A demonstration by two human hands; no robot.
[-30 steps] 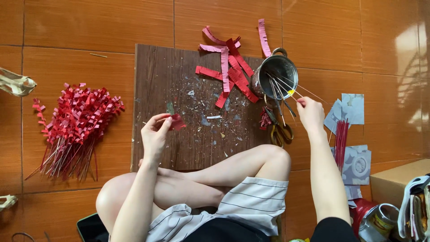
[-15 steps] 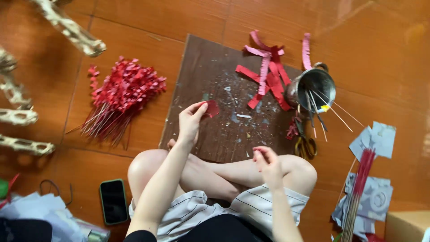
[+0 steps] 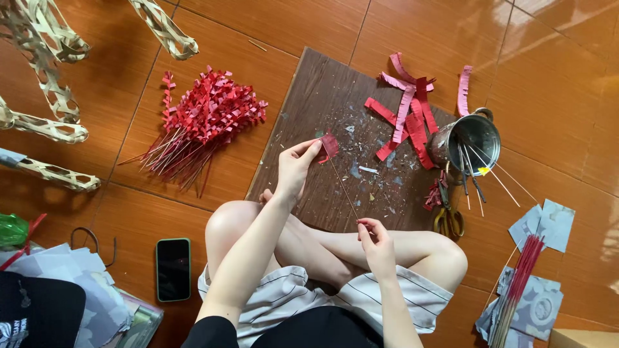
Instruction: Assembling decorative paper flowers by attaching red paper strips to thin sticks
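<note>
Your left hand (image 3: 293, 171) pinches a small red paper piece (image 3: 329, 145) at the upper end of a thin stick (image 3: 343, 188), fingers closed on it. Your right hand (image 3: 376, 245) pinches the lower end of the same stick between thumb and fingertips. The stick runs at a slant between both hands, above the dark board (image 3: 322, 96) that lies on the tiled floor (image 3: 554, 84) in front of your crossed legs.

On the board, loose red paper strips (image 3: 407, 116) lie near its far right corner. A metal cup (image 3: 471, 138) lies tipped just beside them, with bare sticks (image 3: 496, 179) jutting from its mouth. Scissors (image 3: 448, 216) lie below the cup, touching the board's right edge.

To the left of the board, a bundle of finished red sticks (image 3: 200, 119) lies on the floor. A phone (image 3: 173, 269) lies face up beside your left knee. A sheaf of red sticks (image 3: 519, 277) lies on grey paper sheets (image 3: 545, 222) at the right.
</note>
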